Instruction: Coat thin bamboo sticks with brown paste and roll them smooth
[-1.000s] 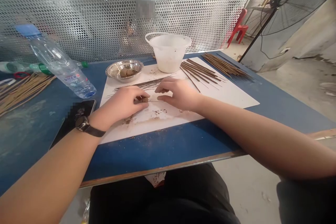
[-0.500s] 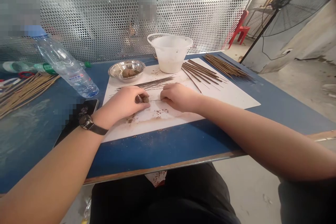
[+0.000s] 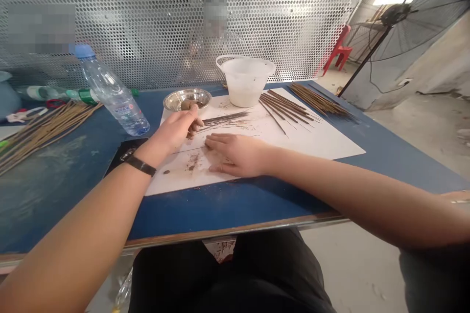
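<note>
My left hand (image 3: 176,126) is raised just in front of the shiny metal bowl (image 3: 169,102), its fingers curled round a brown clay lump (image 3: 190,132) that is mostly hidden by them. Another brown lump (image 3: 188,104) shows in the bowl. Flat on the white board (image 3: 312,142) lies my right hand (image 3: 235,154), fingers stretched out. From under its fingertips a thin stick (image 3: 189,149) runs left across the board. Behind both hands lies a bunch of thin dark sticks (image 3: 225,120). Brown crumbs (image 3: 193,160) are scattered between the hands.
A white bucket (image 3: 245,83) stands at the board's back edge, beside several coated brown sticks (image 3: 284,102). More sticks (image 3: 319,100) lie at the right. On the left are a tilted water bottle (image 3: 117,100), a dark phone (image 3: 127,149) and a bundle of tan sticks (image 3: 47,129).
My left hand has moved up and left of my right, closer to the bowl. My right hand has gone from a pinch on the thin stick to lying flat over its end.
</note>
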Demonstrator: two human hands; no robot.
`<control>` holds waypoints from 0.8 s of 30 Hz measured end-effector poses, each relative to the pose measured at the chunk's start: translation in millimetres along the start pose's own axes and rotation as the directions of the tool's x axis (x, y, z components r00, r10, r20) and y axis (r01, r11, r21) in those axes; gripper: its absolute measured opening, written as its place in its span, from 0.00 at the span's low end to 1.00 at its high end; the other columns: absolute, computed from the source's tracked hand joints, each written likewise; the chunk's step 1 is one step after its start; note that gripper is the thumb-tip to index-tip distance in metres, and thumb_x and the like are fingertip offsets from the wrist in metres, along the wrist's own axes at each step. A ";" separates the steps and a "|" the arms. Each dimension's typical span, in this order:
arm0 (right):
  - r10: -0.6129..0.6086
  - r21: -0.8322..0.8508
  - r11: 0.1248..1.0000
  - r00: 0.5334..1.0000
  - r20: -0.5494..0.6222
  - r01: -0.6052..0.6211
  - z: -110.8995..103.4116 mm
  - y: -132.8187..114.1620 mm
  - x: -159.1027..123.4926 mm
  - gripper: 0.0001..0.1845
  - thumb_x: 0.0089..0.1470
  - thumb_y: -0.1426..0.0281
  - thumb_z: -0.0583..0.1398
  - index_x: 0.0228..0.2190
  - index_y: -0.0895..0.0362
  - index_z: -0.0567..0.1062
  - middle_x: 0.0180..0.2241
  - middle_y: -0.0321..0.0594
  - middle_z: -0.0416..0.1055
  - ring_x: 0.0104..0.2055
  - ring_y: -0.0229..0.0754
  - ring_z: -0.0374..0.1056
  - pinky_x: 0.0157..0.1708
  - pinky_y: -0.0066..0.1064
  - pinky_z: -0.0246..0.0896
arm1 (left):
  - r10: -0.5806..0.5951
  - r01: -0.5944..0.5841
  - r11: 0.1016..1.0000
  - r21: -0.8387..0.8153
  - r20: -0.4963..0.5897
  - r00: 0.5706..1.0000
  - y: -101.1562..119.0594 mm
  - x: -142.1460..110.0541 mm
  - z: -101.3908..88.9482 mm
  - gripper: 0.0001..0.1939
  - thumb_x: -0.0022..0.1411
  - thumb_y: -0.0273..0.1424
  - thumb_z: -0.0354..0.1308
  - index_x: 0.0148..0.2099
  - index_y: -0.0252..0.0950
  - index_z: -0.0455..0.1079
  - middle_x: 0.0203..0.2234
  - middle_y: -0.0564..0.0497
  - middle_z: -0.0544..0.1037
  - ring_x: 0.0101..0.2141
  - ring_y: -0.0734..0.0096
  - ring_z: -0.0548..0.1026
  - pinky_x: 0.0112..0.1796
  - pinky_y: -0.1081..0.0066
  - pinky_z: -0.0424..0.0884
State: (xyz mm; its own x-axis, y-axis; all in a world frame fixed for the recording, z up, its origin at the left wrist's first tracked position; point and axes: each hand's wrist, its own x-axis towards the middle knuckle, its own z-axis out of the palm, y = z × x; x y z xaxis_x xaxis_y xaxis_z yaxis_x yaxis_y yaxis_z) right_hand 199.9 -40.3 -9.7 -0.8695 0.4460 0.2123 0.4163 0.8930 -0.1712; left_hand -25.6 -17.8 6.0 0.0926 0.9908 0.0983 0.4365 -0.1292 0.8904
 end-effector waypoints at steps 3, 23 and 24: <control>0.035 -0.037 0.999 0.994 0.107 -0.031 -15.5 -23.6 2.4 0.28 0.69 0.55 0.56 0.56 0.65 0.77 0.58 0.62 0.74 0.58 0.61 0.73 0.54 0.50 0.69 | -0.085 0.088 0.986 -0.142 0.028 0.996 -5.2 4.8 2.6 0.30 0.70 0.58 0.53 0.33 0.36 0.73 0.28 0.46 0.76 0.28 0.69 0.73 0.31 0.68 0.72; 0.258 -0.154 0.963 0.929 0.264 -0.223 -1.7 -71.2 21.6 0.43 0.66 0.49 0.57 0.64 0.75 0.70 0.69 0.72 0.57 0.72 0.74 0.54 0.67 0.60 0.58 | -0.208 0.190 0.972 -0.141 -0.123 0.970 -12.5 10.2 4.6 0.26 0.73 0.53 0.52 0.35 0.37 0.72 0.28 0.48 0.74 0.27 0.71 0.72 0.30 0.69 0.71; 0.272 -0.142 0.960 0.932 0.240 -0.243 3.0 -72.7 21.2 0.46 0.65 0.47 0.57 0.65 0.75 0.69 0.69 0.73 0.57 0.72 0.75 0.54 0.67 0.62 0.58 | -0.205 0.187 0.972 -0.142 -0.120 0.971 -11.4 9.6 4.7 0.26 0.73 0.53 0.52 0.35 0.37 0.71 0.29 0.48 0.74 0.27 0.71 0.72 0.30 0.68 0.71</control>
State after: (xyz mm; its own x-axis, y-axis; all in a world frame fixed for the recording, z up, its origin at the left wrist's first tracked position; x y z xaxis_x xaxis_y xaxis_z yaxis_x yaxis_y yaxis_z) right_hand 150.4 -95.9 4.3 -0.7612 0.6437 -0.0793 0.6485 0.7570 -0.0796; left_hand -25.5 -7.0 -5.3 -0.1071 0.9937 -0.0332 0.3142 0.0656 0.9471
